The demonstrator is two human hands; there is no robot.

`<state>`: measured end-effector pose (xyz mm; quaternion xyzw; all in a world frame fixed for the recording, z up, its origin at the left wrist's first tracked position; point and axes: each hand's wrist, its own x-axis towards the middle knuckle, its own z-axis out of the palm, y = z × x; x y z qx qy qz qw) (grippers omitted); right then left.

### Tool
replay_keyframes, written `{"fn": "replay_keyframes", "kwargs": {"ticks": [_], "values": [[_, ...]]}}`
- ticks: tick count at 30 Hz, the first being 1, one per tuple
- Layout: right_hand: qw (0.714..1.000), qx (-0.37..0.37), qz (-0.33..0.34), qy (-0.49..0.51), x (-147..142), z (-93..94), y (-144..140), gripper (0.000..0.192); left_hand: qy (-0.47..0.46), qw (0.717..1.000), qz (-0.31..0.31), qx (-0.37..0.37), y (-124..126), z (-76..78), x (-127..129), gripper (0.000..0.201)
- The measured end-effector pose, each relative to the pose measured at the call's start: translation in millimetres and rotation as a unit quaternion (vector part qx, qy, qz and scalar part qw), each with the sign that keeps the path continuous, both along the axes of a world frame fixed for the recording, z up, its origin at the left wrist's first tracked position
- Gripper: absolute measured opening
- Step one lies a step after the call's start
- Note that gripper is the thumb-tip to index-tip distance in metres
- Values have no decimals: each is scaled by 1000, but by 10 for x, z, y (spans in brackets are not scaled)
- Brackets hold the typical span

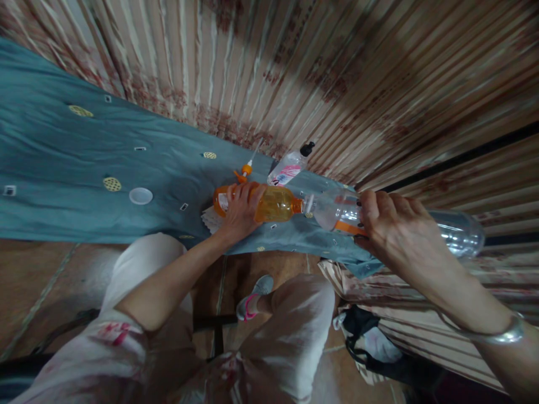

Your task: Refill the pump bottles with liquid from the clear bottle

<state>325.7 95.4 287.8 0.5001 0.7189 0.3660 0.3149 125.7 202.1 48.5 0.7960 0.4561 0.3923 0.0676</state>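
My left hand (242, 210) is closed around an orange bottle (278, 204) with its pump top off, its neck pointing right. My right hand (393, 227) grips a large clear plastic bottle (457, 233) with an orange band on its label. The clear bottle lies tilted nearly level, its mouth close to the orange bottle's neck; whether they touch I cannot tell. Behind my left hand an orange pump head (247, 168) with a thin tube rests on the cloth. A clear bottle with a black cap and pink label (289, 171) is near it, beyond the orange bottle.
A teal patterned cloth (54, 151) covers the narrow surface. On it at left is a small white round lid (141, 196). Pleated curtains (236, 67) hang along the far side and right. A black bag (362, 334) sits on the floor at lower right.
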Motion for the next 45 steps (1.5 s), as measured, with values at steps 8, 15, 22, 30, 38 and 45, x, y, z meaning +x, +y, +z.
{"fn": "replay_keyframes", "kwargs": {"ticks": [8, 15, 22, 30, 38, 45], "values": [[1000, 5, -2, 15, -20, 12, 4, 30, 0, 1000, 4, 2, 4, -4, 1, 77], [1000, 8, 4, -2, -29, 22, 7, 25, 5, 1000, 6, 15, 1, -1, 0, 77], [1000, 7, 4, -8, -36, 25, 5, 27, 12, 1000, 4, 3, -2, 11, -2, 77], [1000, 11, 12, -21, -36, 30, 9, 27, 4, 1000, 6, 4, 4, -12, 5, 77], [1000, 4, 7, -29, -41, 41, 19, 27, 13, 1000, 1, 0, 1, 15, -4, 78], [1000, -5, -1, -20, -44, 50, 20, 28, 11, 1000, 9, 7, 1, 19, -1, 76]]}}
